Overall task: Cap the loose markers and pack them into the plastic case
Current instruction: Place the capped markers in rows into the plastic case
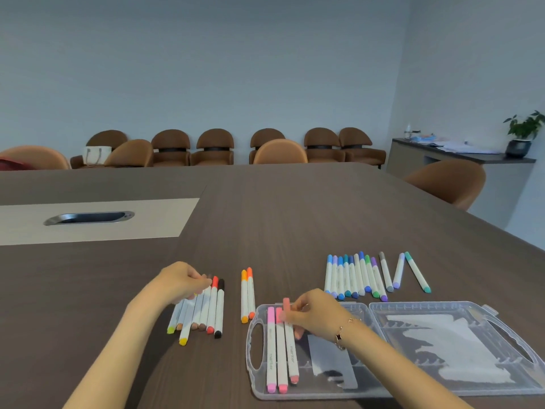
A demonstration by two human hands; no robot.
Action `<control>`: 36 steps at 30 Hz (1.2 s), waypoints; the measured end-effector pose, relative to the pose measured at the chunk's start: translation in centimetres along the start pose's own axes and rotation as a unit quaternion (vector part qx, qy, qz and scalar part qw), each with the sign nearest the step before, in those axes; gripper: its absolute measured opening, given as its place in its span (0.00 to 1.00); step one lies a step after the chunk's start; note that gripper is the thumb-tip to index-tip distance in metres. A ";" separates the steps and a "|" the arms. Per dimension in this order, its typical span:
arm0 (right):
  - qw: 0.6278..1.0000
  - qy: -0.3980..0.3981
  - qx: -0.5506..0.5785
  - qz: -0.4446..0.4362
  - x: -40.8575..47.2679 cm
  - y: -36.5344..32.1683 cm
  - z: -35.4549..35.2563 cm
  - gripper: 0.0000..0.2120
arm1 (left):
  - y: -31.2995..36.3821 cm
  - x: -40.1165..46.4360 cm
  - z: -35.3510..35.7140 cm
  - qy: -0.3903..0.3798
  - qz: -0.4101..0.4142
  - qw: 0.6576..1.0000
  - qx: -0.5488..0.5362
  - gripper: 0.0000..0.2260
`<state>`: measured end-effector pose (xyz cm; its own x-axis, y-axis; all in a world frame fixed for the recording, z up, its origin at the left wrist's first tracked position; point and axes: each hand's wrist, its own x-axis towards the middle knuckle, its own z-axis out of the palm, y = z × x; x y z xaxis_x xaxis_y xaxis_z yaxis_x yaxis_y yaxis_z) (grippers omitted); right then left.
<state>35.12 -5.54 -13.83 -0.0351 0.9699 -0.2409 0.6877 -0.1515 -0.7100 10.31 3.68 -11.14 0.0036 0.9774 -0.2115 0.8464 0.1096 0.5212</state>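
Left hand (pixel 180 280) curled; right hand (pixel 312 315) pinching.

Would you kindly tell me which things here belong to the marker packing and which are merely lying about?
Job:
clear plastic case
three pink markers in it
warm-coloured marker group
two orange markers
blue-green-purple marker row
left hand
right hand

Lying about:
brown chairs
potted plant
white bag

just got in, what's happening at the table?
A person is packing markers into an open clear plastic case. The right hand pinches the third pink marker lying in the case's left half beside two others. The left hand rests on a warm-coloured marker group. An orange pair and a blue-green-purple row wait on the table.
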 end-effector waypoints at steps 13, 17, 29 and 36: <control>0.999 0.027 0.041 0.015 -2.1 0.6 1.4 0.11 | 2.5 -0.9 4.8 0.062 0.113 0.991 -0.028 0.01; 0.999 0.028 0.018 0.012 -2.1 0.6 1.3 0.11 | 4.5 -1.3 7.3 0.094 0.155 0.983 0.014 0.04; 0.998 0.052 0.026 -0.025 -1.7 1.6 0.4 0.08 | 5.5 -1.5 7.3 0.072 0.053 0.987 0.136 0.09; 0.975 0.100 0.187 -0.060 -1.1 -0.3 -2.3 0.11 | 8.0 -4.9 4.1 -0.101 0.160 0.976 -0.108 0.08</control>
<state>36.57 -6.11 -11.85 0.0684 0.9971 -0.0333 0.3729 -0.0565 -0.9262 19.28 -0.95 -9.33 0.3732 0.9144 -0.1567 0.6531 -0.1390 0.7444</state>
